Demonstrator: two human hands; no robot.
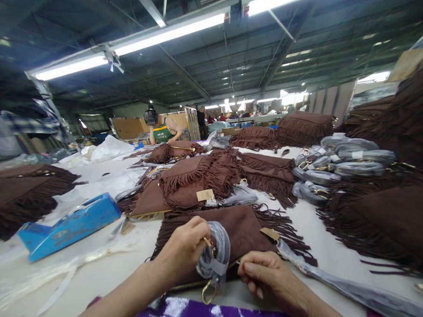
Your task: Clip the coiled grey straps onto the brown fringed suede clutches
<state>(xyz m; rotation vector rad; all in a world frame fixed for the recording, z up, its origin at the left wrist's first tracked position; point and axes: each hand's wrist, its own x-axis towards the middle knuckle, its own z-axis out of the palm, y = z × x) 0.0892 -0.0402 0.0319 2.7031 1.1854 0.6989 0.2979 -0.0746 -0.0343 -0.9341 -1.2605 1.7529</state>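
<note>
My left hand (188, 241) grips a coiled strap (218, 250) wrapped in clear grey plastic, close to a gold clasp on it. Another gold ring dangles from the bottom of the coil. Beneath lies a brown fringed bag (238, 225), flat on the table, with a gold zipper along its near edge. My right hand (262, 272) is closed in a pinch beside that zipper, on something small and pale that I cannot make out. A tan tag (270, 233) rests on the bag, and a plastic-wrapped strap (339, 281) runs off to the right.
A blue tape dispenser (71, 227) stands at left. More fringed bags (182, 178) lie ahead, with a tall pile (409, 115) at right. Several wrapped strap coils (355, 155) are stacked beside it. Purple plastic (204, 313) lines the near edge. A person (165, 131) works across the table.
</note>
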